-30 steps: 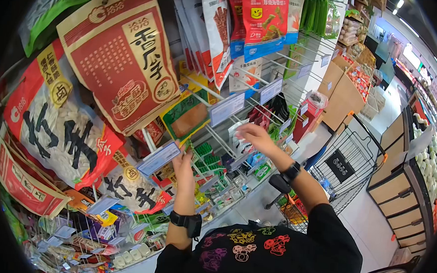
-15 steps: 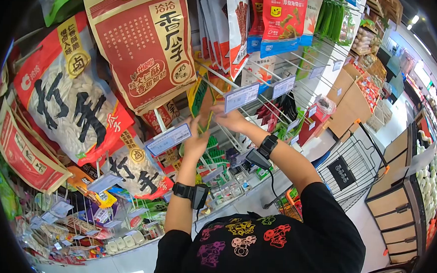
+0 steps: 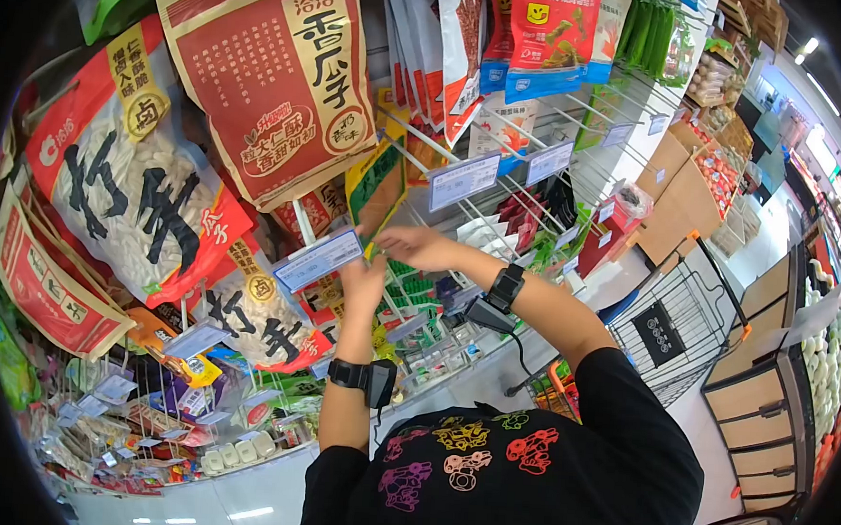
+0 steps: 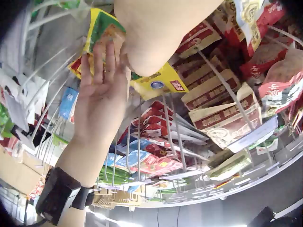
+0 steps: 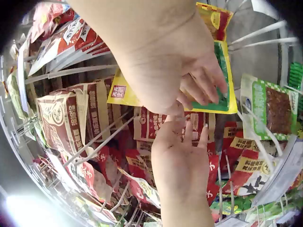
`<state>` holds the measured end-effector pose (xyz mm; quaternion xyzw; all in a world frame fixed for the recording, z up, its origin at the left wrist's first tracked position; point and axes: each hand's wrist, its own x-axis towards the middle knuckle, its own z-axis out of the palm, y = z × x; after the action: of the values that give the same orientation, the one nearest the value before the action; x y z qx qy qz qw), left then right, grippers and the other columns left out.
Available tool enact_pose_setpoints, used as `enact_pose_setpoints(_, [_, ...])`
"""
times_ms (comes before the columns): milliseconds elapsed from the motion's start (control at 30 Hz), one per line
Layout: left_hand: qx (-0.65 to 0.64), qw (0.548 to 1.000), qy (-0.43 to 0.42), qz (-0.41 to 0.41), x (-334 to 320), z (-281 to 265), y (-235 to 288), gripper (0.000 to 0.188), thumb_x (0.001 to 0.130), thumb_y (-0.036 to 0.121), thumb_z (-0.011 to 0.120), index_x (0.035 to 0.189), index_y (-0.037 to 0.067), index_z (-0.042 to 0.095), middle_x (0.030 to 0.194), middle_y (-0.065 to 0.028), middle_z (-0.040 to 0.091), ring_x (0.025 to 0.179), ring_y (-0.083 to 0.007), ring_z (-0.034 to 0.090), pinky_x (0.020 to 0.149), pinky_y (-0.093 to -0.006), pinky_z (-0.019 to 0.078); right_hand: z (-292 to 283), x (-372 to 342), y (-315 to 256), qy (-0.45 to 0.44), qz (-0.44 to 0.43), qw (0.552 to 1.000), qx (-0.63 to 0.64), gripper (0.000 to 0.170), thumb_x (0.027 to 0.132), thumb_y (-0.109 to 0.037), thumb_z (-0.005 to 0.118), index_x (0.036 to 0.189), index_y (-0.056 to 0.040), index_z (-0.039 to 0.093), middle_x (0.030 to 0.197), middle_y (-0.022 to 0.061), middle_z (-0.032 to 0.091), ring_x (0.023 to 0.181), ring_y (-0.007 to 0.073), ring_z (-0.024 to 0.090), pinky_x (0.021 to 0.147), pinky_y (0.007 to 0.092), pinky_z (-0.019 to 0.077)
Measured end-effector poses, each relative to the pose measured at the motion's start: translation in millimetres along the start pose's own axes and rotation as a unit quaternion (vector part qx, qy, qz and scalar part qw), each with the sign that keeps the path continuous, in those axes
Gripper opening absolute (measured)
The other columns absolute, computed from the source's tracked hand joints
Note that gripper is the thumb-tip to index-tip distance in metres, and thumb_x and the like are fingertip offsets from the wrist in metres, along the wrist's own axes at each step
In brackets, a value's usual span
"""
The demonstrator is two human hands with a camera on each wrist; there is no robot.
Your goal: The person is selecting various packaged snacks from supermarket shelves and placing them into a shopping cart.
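A yellow-and-green flat snack packet (image 3: 379, 189) hangs among the hooks, just beyond both hands in the head view. My right hand (image 3: 419, 249) is at its lower part; in the left wrist view that right hand (image 4: 100, 101) has its fingers extended over the packet (image 4: 105, 29). The thumb is hidden. My left hand (image 3: 362, 283) is just below, beside a price tag (image 3: 318, 260). In the right wrist view, the left hand (image 5: 182, 158) has straight fingers pointing up at the lower edge of the packet (image 5: 222, 101), close to the right hand's fingers.
Large red-and-beige sunflower-seed bags (image 3: 268, 93) and white-and-red seed bags (image 3: 140, 172) hang on the left. Metal hooks with price tags (image 3: 463, 181) jut toward me. Behind my right arm stands a shopping cart (image 3: 669, 323); produce bins (image 3: 765, 395) line the far right.
My right hand has come left from the hooks to the yellow-and-green packet beside my left hand. The packet tilted edge-on between the hands, then turned to show its face again.
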<state>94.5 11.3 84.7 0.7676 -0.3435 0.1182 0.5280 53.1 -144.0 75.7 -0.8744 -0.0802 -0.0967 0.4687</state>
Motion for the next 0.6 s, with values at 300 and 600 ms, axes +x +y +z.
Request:
enact_pose_setpoints(300, [-0.202, 0.973, 0.084, -0.072, -2.5, -13.4, -114.1, 0.043, 0.077, 0.005, 0.055, 0.118, 0.0, 0.043, 0.117, -0.0114, 0.046, 0.107, -0.0186, 0.044, 0.093, -0.0295, 0.0326, 38.9, 56.6, -28.6, 0.006, -0.137, 0.989, 0.057, 0.064, 0.08, -0.016, 0.056, 0.131, -0.0007, 0.021, 0.121, 0.0187, 0.042, 0.11, 0.0249, 0.044, 0.093, 0.0321, 0.033])
enact_pose_setpoints(600, [-0.137, 0.978, 0.135, -0.081, 26.2, -10.5, -114.8, 0.064, 0.07, 0.011, 0.061, 0.125, 0.001, 0.03, 0.128, -0.0149, 0.032, 0.118, -0.0221, 0.03, 0.099, -0.0312, 0.0231, 48.6, 118.3, 9.6, 0.033, 0.017, 0.978, 0.206, 0.063, 0.081, -0.017, 0.055, 0.131, -0.0026, 0.02, 0.118, 0.0148, 0.043, 0.106, 0.0187, 0.044, 0.09, 0.0282, 0.0352])
